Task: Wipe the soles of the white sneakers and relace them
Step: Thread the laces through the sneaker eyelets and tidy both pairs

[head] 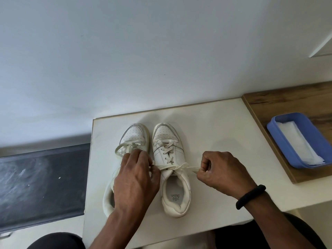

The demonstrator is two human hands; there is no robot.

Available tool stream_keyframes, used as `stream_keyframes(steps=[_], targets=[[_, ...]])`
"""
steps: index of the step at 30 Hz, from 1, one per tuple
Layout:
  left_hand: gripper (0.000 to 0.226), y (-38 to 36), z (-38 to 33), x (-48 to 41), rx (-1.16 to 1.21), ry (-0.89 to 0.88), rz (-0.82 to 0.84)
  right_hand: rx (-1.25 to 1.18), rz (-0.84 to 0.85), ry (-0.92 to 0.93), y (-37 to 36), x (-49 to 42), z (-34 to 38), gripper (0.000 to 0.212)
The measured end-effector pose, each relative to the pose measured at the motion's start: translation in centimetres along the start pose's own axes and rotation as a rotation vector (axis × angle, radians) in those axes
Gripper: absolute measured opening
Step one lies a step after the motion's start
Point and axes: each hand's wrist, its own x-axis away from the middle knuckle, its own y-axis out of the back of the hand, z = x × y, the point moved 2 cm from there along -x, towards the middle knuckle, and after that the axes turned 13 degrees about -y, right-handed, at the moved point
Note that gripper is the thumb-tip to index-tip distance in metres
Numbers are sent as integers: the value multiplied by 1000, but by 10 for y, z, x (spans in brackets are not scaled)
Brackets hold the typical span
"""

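Two white sneakers stand side by side on the white tabletop [215,133], toes pointing away from the person. The left hand [136,178] covers the middle of the left sneaker [133,135] and pinches one end of the right sneaker's [168,153] lace [179,167]. The right hand [222,171] pinches the other end. The soles are hidden. At the right, a blue tray [287,116] holds white wipes [301,142].
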Motion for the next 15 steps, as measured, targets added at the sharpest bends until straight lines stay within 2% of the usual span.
stream_keyframes(steps=[3, 6, 9, 11, 15], targets=[[21, -1, -2, 0, -8, -9, 7, -44, -95, -26, 8, 1, -1, 25], [19, -2, -5, 1, -9, -17, 3, -192, -185, -30, 14, 1, -4, 28], [14, -5, -6, 2, 0, -21, 8, -290, -129, -53, 14, -2, -8, 29], [13, -5, -5, 1, -9, -21, 12, -225, -75, -63, 10, -3, -11, 30], [16, -5, -5, 1, -47, -43, 12, -71, -139, -84, 8, -5, -12, 28]])
